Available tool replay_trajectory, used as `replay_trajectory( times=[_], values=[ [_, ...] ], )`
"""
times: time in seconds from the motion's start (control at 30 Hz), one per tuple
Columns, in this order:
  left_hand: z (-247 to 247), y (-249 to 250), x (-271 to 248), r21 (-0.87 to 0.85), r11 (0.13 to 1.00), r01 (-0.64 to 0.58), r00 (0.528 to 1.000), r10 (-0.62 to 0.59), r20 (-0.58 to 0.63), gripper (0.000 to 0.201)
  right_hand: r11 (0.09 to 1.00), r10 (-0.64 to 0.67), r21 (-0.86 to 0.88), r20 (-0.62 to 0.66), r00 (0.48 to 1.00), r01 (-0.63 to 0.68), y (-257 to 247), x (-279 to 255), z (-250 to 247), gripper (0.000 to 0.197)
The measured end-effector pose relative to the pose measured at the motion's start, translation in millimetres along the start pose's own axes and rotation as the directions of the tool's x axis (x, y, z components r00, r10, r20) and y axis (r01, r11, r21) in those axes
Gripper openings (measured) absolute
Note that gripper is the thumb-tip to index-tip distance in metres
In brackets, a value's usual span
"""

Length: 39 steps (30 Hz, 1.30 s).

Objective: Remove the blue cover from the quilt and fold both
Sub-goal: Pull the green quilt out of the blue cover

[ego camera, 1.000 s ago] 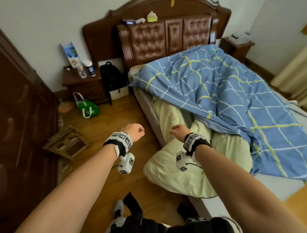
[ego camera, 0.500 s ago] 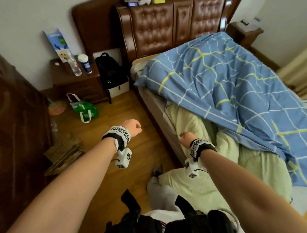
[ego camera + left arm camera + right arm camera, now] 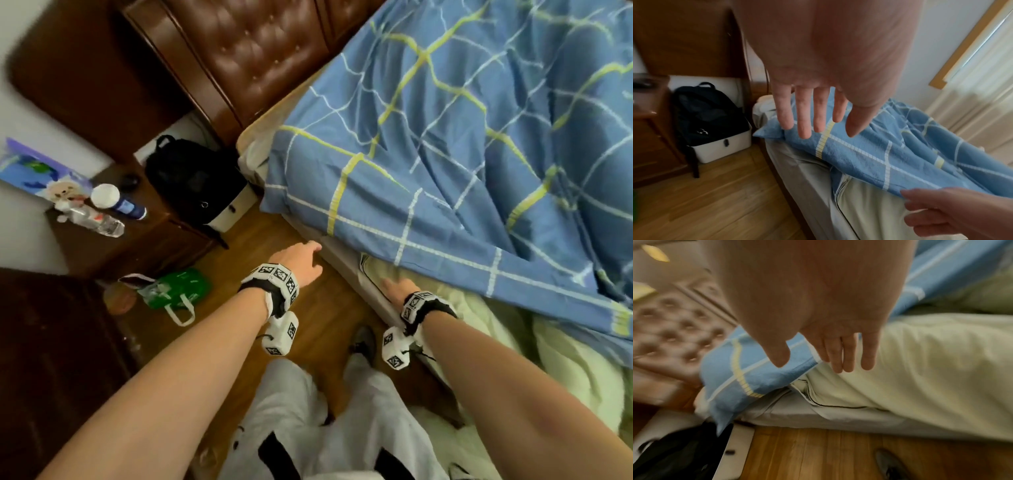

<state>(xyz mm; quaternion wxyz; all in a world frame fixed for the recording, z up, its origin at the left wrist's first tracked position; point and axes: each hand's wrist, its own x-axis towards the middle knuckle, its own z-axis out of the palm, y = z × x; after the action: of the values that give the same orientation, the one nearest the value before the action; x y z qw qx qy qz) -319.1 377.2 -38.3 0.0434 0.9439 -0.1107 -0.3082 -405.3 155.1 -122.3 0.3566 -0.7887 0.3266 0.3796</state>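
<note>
The blue cover point(image 3: 462, 144) with white and yellow lines lies rumpled across the bed, its corner near the headboard. The pale yellow-green quilt point(image 3: 534, 346) sticks out from under its near edge. My left hand point(image 3: 301, 262) hangs over the floor beside the mattress, fingers straight and spread point(image 3: 805, 113), holding nothing. My right hand point(image 3: 399, 289) reaches over the quilt point(image 3: 931, 363) close to the cover's hem point(image 3: 756, 363), fingers straight, holding nothing; contact with the cloth is unclear. The cover point(image 3: 890, 146) lies just beyond the left fingers.
A brown padded headboard point(image 3: 260, 51) stands at the bed's head. A black backpack point(image 3: 191, 178) on a white box sits by a wooden nightstand point(image 3: 144, 246) with bottles point(image 3: 116, 202). A green bag point(image 3: 178, 291) lies on the wooden floor point(image 3: 325, 329). My legs and a shoe point(image 3: 363, 339) are below.
Both hands went from fists to straight fingers and moved forward toward the cover's near edge. I have stepped closer to the head of the bed.
</note>
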Motion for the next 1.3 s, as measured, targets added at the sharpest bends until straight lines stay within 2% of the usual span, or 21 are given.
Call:
replay_trajectory(
  times=[0.07, 0.13, 0.23, 0.27, 0.3, 0.33, 0.37, 0.43, 0.53, 0.57, 0.63, 0.7, 0.73, 0.8, 0.87, 0.93, 0.97, 1.03, 1.1, 1.2, 1.3],
  values=[
    [3, 3, 48, 0.037, 0.998, -0.050, 0.996, 0.048, 0.070, 0.054, 0.972, 0.117, 0.199, 0.040, 0.992, -0.122, -6, 36, 1, 0.076],
    [8, 4, 94, 0.072, 0.989, -0.131, 0.982, 0.119, 0.144, 0.058, 0.893, 0.193, 0.402, 0.070, 0.979, -0.205, -13, 73, 1, 0.083],
    [9, 2, 158, 0.119, 0.954, -0.274, 0.943, 0.242, 0.226, 0.064, 0.644, 0.331, 0.732, -0.005, 0.943, -0.222, -22, 127, 3, 0.104],
    [7, 1, 176, 0.134, 0.938, -0.320, 0.927, 0.281, 0.247, 0.067, 0.529, 0.381, 0.829, -0.040, 0.923, -0.182, -30, 135, -1, 0.105],
    [4, 1, 194, 0.157, 0.916, -0.368, 0.910, 0.321, 0.264, 0.070, 0.463, 0.419, 0.876, -0.081, 0.904, -0.136, -41, 143, -10, 0.094],
    [-1, 2, 210, 0.185, 0.892, -0.413, 0.891, 0.354, 0.282, 0.076, 0.448, 0.427, 0.890, -0.131, 0.895, -0.083, -58, 146, -22, 0.076],
    [-6, 3, 224, 0.217, 0.866, -0.450, 0.874, 0.377, 0.306, 0.083, 0.457, 0.412, 0.889, -0.178, 0.894, -0.033, -76, 146, -36, 0.060],
    [-18, 11, 245, 0.267, 0.826, -0.497, 0.852, 0.407, 0.328, 0.102, 0.498, 0.387, 0.867, -0.248, 0.888, 0.025, -113, 142, -69, 0.053],
    [-33, 38, 270, 0.310, 0.806, -0.505, 0.855, 0.417, 0.308, 0.123, 0.481, 0.361, 0.871, -0.299, 0.883, 0.099, -163, 127, -124, 0.015],
    [-36, 48, 277, 0.332, 0.796, -0.506, 0.856, 0.414, 0.311, 0.125, 0.475, 0.338, 0.872, -0.307, 0.890, 0.120, -174, 122, -140, 0.015],
    [-40, 67, 288, 0.370, 0.772, -0.517, 0.853, 0.427, 0.301, 0.115, 0.569, 0.283, 0.810, -0.352, 0.892, 0.139, -183, 114, -159, 0.024],
    [-43, 80, 298, 0.377, 0.765, -0.522, 0.852, 0.488, 0.189, 0.075, 0.720, 0.231, 0.689, -0.351, 0.907, 0.083, -177, 117, -162, 0.016],
    [-45, 83, 303, 0.397, 0.744, -0.538, 0.837, 0.526, 0.149, 0.051, 0.755, 0.221, 0.654, -0.318, 0.922, 0.045, -162, 128, -155, 0.005],
    [-49, 86, 309, 0.443, 0.682, -0.582, 0.802, 0.571, 0.175, 0.030, 0.799, 0.192, 0.600, -0.313, 0.930, 0.037, -117, 162, -129, 0.022],
    [-49, 83, 309, 0.451, 0.642, -0.621, 0.775, 0.589, 0.228, 0.027, 0.765, 0.173, 0.642, -0.283, 0.943, 0.052, -108, 167, -112, 0.023],
    [-47, 77, 307, 0.397, 0.658, -0.640, 0.765, 0.591, 0.256, 0.026, 0.724, 0.163, 0.687, -0.260, 0.952, 0.064, -135, 140, -116, 0.017],
    [-46, 73, 304, 0.353, 0.689, -0.633, 0.773, 0.580, 0.255, 0.025, 0.750, 0.160, 0.659, -0.275, 0.948, 0.064, -138, 140, -114, 0.017],
    [-42, 66, 300, 0.229, 0.786, -0.574, 0.818, 0.534, 0.214, 0.022, 0.867, 0.129, 0.495, -0.315, 0.940, 0.047, -137, 143, -106, 0.021],
    [-43, 58, 298, 0.031, 0.874, -0.484, 0.867, 0.475, 0.147, 0.016, 0.914, 0.124, 0.406, -0.250, 0.960, -0.013, -129, 146, -87, 0.028],
    [-48, 42, 296, -0.164, 0.894, -0.418, 0.900, 0.432, 0.061, 0.014, 0.970, 0.108, 0.234, -0.171, 0.979, -0.066, -118, 148, -49, 0.045],
    [-54, 28, 287, -0.164, 0.904, -0.396, 0.913, 0.406, 0.033, 0.013, 0.985, 0.077, 0.166, -0.206, 0.976, -0.043, -122, 149, -26, 0.043]
  ],
)
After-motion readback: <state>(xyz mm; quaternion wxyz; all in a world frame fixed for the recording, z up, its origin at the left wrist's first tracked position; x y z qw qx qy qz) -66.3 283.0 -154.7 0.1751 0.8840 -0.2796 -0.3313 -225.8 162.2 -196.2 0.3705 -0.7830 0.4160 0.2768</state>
